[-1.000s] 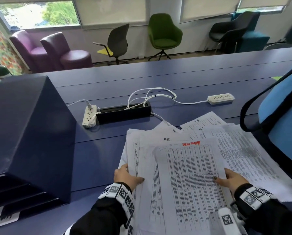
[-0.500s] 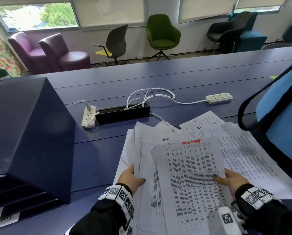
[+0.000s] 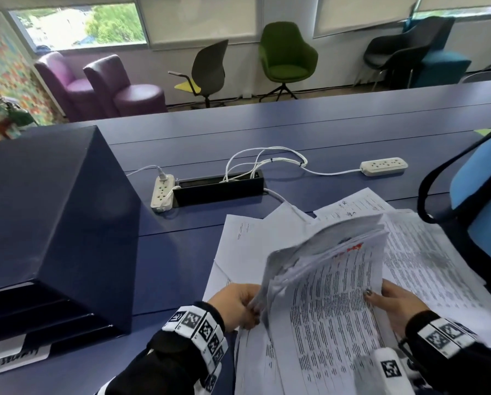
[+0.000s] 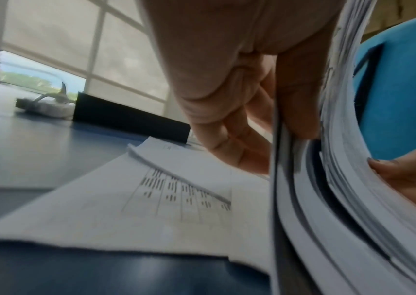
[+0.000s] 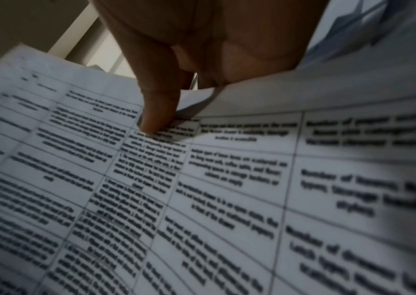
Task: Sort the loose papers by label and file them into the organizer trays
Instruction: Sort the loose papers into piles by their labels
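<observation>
A person seated at a dark blue table [image 3: 352, 126] lifts a thick stack of papers [image 3: 332, 283] off the surface with both hands. The top sheet carries a printed table of small black text in ruled columns; the print is too blurred to read in any view. Near the top edge of that sheet is a short label in red or orange marker, smeared by motion, so its word cannot be made out.

The left hand [image 3: 235, 305] grips the stack's left edge, thumb on top and fingers curled underneath, bowing the sheets upward. The right hand [image 3: 392, 302] holds the right edge, its thumb pressed on the printed face and its fingers beneath the pages. The fingernails are painted dark.

Under and around the raised stack, loose sheets [image 3: 244, 238] lie fanned out flat on the table in front of the person. One of them, at the far right, shows faint handwriting near its top, not legible.

At the left of the table stands a dark blue organizer [image 3: 53, 212] with stacked trays opening toward the person. White label strips [image 3: 16, 362] on the tray fronts carry black handwriting, which may be words but is cut off and unreadable.

Behind the papers sit two white power strips [image 3: 161, 192] with cables and a black cable box [image 3: 218, 189]. A light blue chair back [image 3: 483, 201] stands at the right.
</observation>
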A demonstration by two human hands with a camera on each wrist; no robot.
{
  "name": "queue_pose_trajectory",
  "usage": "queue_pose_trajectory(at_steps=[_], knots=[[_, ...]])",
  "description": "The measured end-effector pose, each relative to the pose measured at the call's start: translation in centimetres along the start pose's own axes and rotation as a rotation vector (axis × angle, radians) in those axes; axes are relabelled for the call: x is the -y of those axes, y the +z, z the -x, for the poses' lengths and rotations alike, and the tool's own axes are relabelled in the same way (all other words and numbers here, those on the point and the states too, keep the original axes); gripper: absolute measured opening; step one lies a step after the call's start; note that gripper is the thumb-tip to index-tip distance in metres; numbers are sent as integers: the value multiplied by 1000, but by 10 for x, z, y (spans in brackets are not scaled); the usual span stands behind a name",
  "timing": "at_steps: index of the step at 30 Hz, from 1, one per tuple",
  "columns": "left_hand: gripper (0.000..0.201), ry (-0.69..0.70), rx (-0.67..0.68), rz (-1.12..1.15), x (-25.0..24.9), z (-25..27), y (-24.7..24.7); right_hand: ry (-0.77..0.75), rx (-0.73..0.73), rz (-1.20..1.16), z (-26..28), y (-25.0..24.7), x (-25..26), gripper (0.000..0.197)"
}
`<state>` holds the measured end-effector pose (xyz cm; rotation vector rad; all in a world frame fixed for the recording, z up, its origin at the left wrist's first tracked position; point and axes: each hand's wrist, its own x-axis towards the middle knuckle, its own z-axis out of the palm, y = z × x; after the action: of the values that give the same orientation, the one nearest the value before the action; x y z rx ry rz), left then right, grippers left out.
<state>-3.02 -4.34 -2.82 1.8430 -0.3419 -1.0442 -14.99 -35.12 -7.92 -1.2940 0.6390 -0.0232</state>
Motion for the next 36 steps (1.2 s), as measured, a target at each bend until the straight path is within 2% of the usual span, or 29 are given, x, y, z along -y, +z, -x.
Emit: queue_pose_trajectory(at_steps=[1,4,8,11,14,18,19,20,22,23,25,26,29,32,34,36], knots=[[35,-3,17,-26,-1,0,1,-2,16,-28,-2,1,1,64],[43,-40,32,-175,-11,-2,3,-44,58,6,-6,3,2,100],[36,-40,41,-512,-26,2,11,-22,111,-42,-6,6,11,104],[30,-106,7,-377,-22,4,10,-20,87,-31,-2,7,10,103],[6,-132,34,-167,-25,0,8,3,55,-41,3,11,8,91],[36,-120,-48,484,-12,-8,9,28,-13,-70,7,11,5,76],[37,-114,-101,581,-9,-9,5,24,-36,-43,6,9,2,76],[36,-118,-157,625,-4,-12,1,17,-57,11,9,11,5,68],[40,-182,-305,593,12,-26,-11,25,-117,104,12,16,9,31],[36,-226,-386,472,19,-31,-15,18,-140,151,12,18,10,22],[11,-279,-447,181,33,-37,-18,23,-165,271,9,21,9,23],[7,-296,-471,113,41,-40,-17,27,-170,324,7,22,7,25],[30,-252,-595,35,43,-42,-15,58,-182,425,1,20,2,28],[48,-176,-627,-18,34,-43,-14,79,-187,463,3,20,5,29],[54,-112,-630,83,35,-42,-10,79,-179,437,4,19,6,30],[69,-59,-654,246,40,-41,-7,88,-164,389,8,19,7,29]])
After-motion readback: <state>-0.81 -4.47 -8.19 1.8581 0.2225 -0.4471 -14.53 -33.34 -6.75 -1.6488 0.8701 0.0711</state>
